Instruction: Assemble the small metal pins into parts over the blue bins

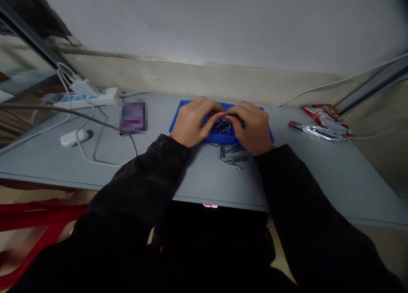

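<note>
Over a blue tray (219, 138), my left hand (194, 121) and my right hand (251, 126) meet at the fingertips. Both hands are closed in a pinch around a tiny shiny metal piece (225, 113), whose shape is mostly hidden by the fingers. Small metal pins (225, 126) lie in the tray below the fingertips. Several longer thin metal rods (234, 161) lie loose on the grey table just in front of the tray.
At the left are a power strip (108, 96), a white earbud case (74, 137), looping cables and a phone-like device (133, 116). Red and silver packets (328, 121) lie at the right. A wall stands behind the table (210, 182); a red chair (41, 214) is at lower left.
</note>
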The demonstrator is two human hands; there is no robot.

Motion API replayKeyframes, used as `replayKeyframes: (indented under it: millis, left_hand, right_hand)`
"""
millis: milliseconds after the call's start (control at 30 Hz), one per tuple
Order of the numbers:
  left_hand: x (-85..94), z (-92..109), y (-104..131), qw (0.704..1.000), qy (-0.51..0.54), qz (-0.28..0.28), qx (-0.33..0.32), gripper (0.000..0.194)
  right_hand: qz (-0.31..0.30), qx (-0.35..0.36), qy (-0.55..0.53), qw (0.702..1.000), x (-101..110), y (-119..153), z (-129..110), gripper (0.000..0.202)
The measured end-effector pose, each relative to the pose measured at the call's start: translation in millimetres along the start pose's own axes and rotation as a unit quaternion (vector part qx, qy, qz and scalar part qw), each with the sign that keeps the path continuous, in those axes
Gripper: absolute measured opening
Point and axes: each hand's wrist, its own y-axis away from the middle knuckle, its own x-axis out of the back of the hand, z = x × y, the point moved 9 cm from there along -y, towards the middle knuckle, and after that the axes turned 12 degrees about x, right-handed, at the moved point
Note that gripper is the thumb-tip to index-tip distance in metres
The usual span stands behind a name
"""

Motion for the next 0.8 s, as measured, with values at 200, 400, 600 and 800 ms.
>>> replayKeyframes:
  millis: [200,400,600,800]
  left_hand:
    - [0.4,-3.2,-0.1,1.000,-0.004,0.005,0.010,0.026]
    - [0.1,-4.4,-0.2,1.000,-0.021,0.004,0.009,0.027]
    - [0.5,-4.1,-0.3,1.000,-0.017,0.003,0.011,0.024]
    - [-3.0,-2.4,0.5,1.000,-0.014,-0.010,0.006,0.022]
  right_hand:
    - [-0.003,0.006,0.008,1.000,1.6,-2.1,-1.5,0.021]
    - [0.008,-0.005,0.012,1.000,11.1,-5.9,-2.7,0.019]
    - [0.042,-0.020,0.003,0.999,18.7,-5.6,-0.9,0.021]
    - [0.029,-0.011,-0.017,0.999,7.2,-3.6,-0.5,0.019]
